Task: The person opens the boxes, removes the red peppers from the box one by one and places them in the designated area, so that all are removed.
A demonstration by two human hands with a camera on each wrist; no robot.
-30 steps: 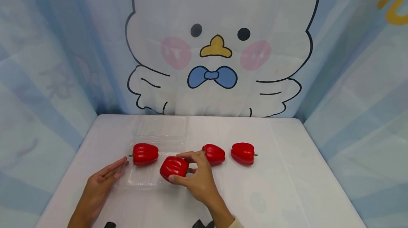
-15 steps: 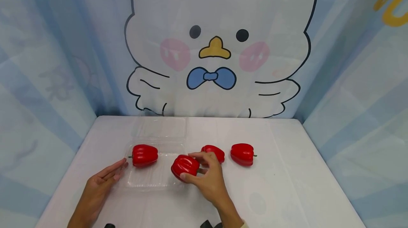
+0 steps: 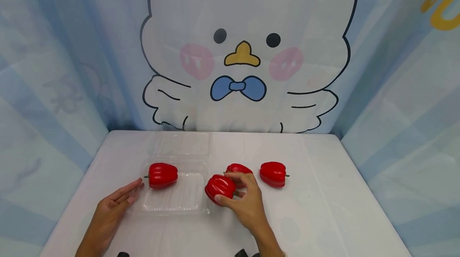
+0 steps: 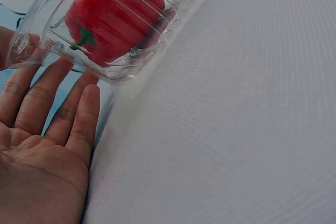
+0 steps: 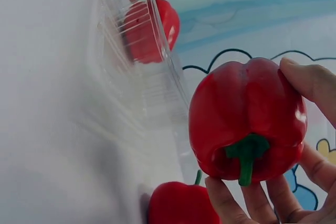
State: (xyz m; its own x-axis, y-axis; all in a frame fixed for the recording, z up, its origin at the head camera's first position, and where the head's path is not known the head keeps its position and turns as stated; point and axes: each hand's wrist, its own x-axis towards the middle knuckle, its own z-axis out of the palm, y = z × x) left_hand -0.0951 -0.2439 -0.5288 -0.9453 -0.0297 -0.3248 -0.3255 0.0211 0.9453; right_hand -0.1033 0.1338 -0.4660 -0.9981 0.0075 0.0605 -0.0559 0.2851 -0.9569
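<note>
A red bell pepper [image 3: 220, 187] with a green stem is gripped by my right hand [image 3: 246, 201], thumb on the near side and fingers behind. It is just past the right edge of the open clear plastic container [image 3: 176, 210]. Inside that container, on its left side, lies another bell pepper [image 3: 163, 175]. At the container's left edge is my left hand [image 3: 113, 213]. The left wrist view shows its thumb at the rim and fairly straight fingers [image 4: 39, 95] beneath, pinching the rim between them. Part of the rim is cut off there.
Behind my right hand lies a bell pepper [image 3: 239, 168], partly hidden. Farther right is one more bell pepper [image 3: 273, 174], its stem pointing right. The container's lid [image 3: 181, 144] lies folded back toward the curtain [image 3: 244, 113] behind the white table [image 3: 323, 209].
My right hand has carried its bell pepper rightward, from over the container's right part to beyond its edge. My left hand stays at the container's left edge.
</note>
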